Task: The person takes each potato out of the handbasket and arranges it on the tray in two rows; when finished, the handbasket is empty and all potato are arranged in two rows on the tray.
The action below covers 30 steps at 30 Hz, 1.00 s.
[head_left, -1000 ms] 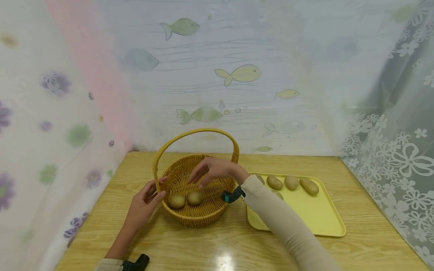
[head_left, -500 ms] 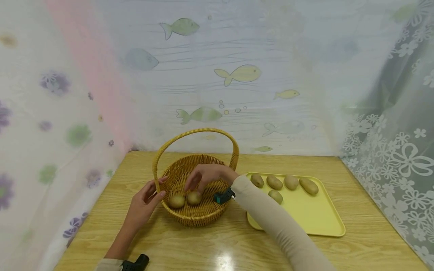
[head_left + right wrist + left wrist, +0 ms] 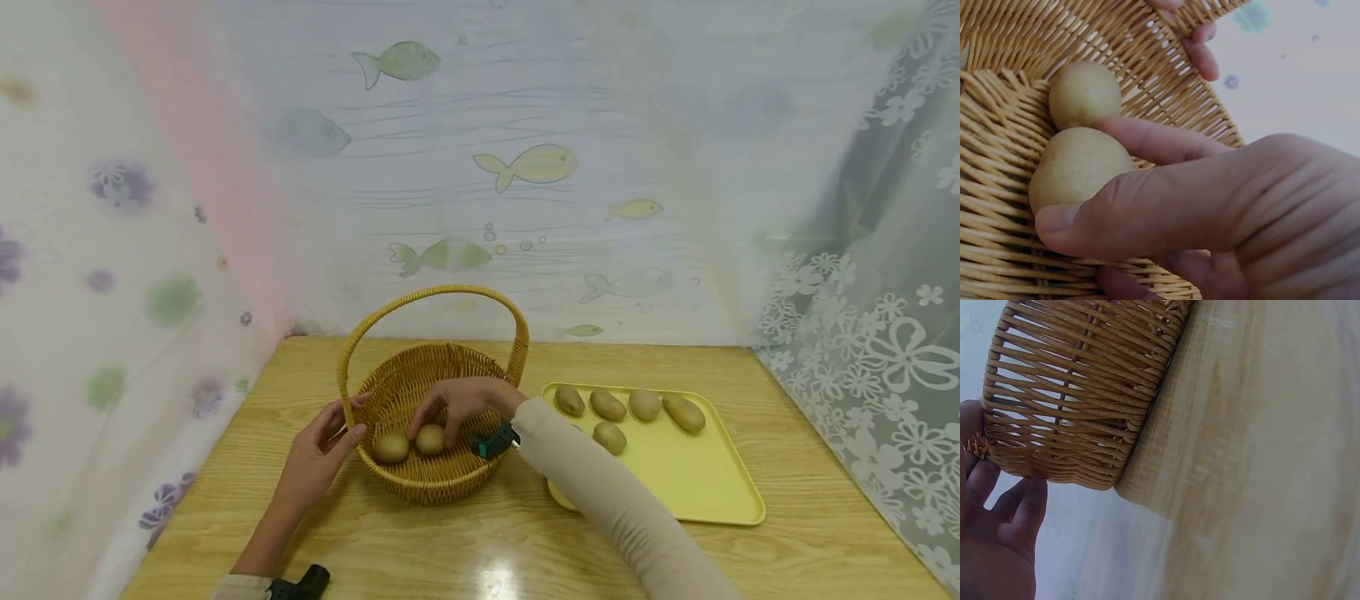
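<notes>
My left hand (image 3: pixel 321 446) grips the left side of a wicker basket (image 3: pixel 431 493) near the foot of its arched handle. In the left wrist view, fingertips (image 3: pixel 1034 490) press against the woven wall. Inside the basket, my right hand (image 3: pixel 461 402) pinches a round brownish-yellow potato (image 3: pixel 431 440) between thumb and fingers. The right wrist view shows the thumb (image 3: pixel 1060 219) on the near side of that potato (image 3: pixel 1079 164), with a finger on its other side. A second potato (image 3: pixel 392 447) lies beside it, to the left, on the basket floor.
On the right stands a yellow tray (image 3: pixel 686 483) bearing several potatoes, including a longer one (image 3: pixel 684 413); the right sleeve (image 3: pixel 600 475) passes over its left edge. Everything sits on a wood-grain table (image 3: pixel 420 550). A patterned curtain (image 3: pixel 420 167) hangs behind.
My right hand has come down from above the basket's middle, and its thumb and fingers have closed about the right-hand potato. The left hand and basket stay where they were.
</notes>
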Tool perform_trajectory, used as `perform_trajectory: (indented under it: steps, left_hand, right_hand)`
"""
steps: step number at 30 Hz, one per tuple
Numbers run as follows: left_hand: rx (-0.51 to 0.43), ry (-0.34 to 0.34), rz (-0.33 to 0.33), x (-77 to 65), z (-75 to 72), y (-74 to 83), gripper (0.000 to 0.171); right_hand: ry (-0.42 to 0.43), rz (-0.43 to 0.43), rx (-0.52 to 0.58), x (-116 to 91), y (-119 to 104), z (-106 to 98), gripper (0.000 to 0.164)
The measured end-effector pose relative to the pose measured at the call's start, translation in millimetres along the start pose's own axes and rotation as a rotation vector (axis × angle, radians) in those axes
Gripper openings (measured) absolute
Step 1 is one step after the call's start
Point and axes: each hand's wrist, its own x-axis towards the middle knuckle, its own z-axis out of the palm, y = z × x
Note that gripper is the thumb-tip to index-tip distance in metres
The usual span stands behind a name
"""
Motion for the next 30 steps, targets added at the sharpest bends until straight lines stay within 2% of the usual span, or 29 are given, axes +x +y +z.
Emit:
perform_trajectory:
  steps: [12, 20, 30]
  left_hand:
    - [0.007, 0.010, -0.010, 0.0, 0.0, -1.1, 0.036]
    - [0.013, 0.014, -0.033, -1.2, -0.2, -1.5, 0.037]
    - [-0.007, -0.006, 0.016, -0.5, 0.2, -0.8, 0.036]
  right_hand:
    - [0.104, -0.035, -0.042, -2, 4, 0, 0.047]
    - [0.130, -0.075, 0.028, -8, -4, 0, 0.047]
    - [0.234, -0.079, -0.083, -30, -18, -5, 0.051]
